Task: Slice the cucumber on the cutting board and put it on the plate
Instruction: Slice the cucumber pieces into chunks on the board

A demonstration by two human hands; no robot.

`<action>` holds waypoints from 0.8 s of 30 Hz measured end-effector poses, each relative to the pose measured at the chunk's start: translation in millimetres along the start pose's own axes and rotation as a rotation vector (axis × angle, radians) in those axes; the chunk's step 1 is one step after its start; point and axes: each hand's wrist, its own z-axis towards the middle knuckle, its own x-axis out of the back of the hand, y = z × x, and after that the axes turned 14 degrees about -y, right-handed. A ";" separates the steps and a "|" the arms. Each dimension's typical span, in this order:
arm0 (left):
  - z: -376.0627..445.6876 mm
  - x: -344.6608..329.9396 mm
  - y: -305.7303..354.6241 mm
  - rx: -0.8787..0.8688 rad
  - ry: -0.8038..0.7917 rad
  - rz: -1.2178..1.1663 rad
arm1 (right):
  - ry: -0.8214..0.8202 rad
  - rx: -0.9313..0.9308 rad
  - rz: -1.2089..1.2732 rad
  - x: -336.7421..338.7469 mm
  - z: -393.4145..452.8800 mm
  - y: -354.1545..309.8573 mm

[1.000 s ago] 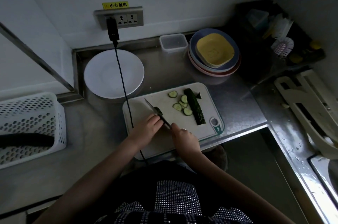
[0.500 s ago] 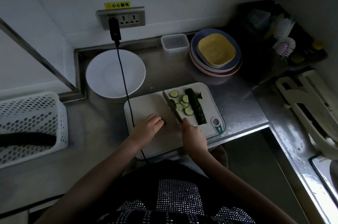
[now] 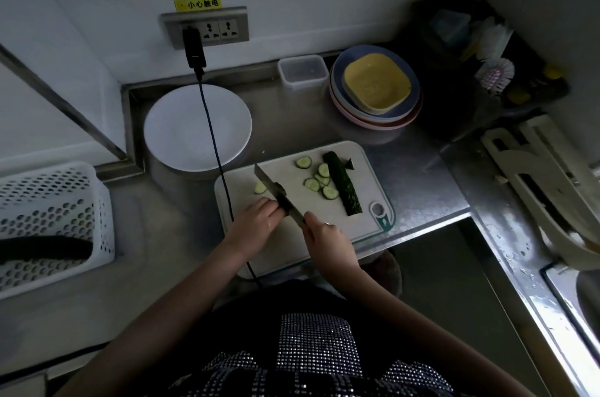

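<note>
Cucumber, dark and ridged, is laid at two o'clock while knife is gripped by right hand, a piece pinned under curled left hand.

The cutting board lies on the counter, the plate behind-left, a basket far left.

The scene is taken by a single wide-angle head-worn camera, aimed forward and steeply down over the person's torso onto the cutting board, seen from close by. The steel counter, the wall socket and the white basket are taken in at the bowed edges.
</note>
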 end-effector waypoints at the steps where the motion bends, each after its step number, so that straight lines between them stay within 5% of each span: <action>1: -0.6 -0.2 -0.2 0.007 -0.018 -0.008 | -0.001 -0.006 -0.002 0.3 0.2 0.3; 12: 0.3 -1.2 -1.6 0.031 -0.023 -0.001 | 0.010 -0.003 -0.023 -3.0 2.4 4.4; 19: -4.9 15.0 -16.2 0.438 0.028 -0.203 | 0.125 -0.042 0.133 -2.4 -1.7 14.8; 24: 4.8 15.8 -14.9 0.446 -0.089 -0.168 | 0.172 -0.083 0.193 -3.0 0.4 22.8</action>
